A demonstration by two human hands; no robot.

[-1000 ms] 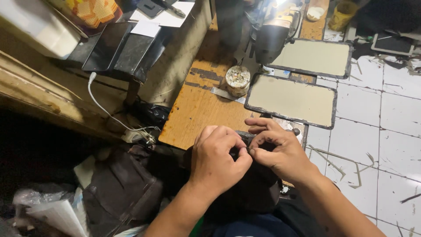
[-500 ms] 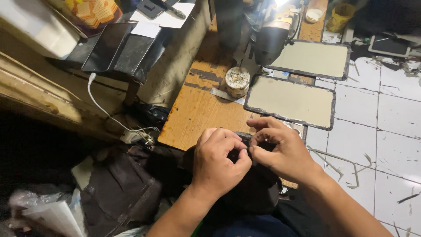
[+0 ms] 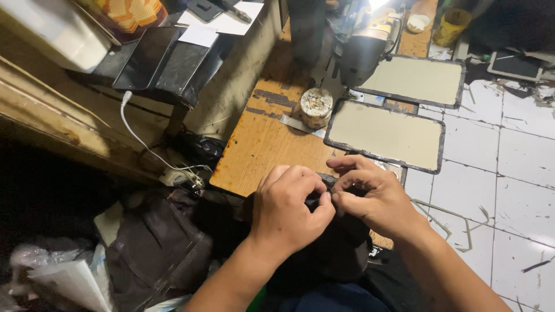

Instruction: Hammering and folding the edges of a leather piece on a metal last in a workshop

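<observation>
My left hand (image 3: 288,209) and my right hand (image 3: 370,196) meet at the near edge of a wooden sewing table (image 3: 260,144). Both pinch a piece of black fabric (image 3: 332,248) that bunches over my lap. The fingertips of the two hands touch over a small spot of the cloth. My fingers hide what lies between them.
A sewing machine (image 3: 361,49) stands at the table's far end, a small round tin (image 3: 315,107) before it. Two beige flat panels with dark rims (image 3: 384,134) (image 3: 417,80) lie at the right. A dark bag (image 3: 156,248) sits at the left, white floor tiles (image 3: 509,173) at the right.
Both hands stay on the black fabric. The fingertips have closed in a little tighter, and the view has shifted slightly.
</observation>
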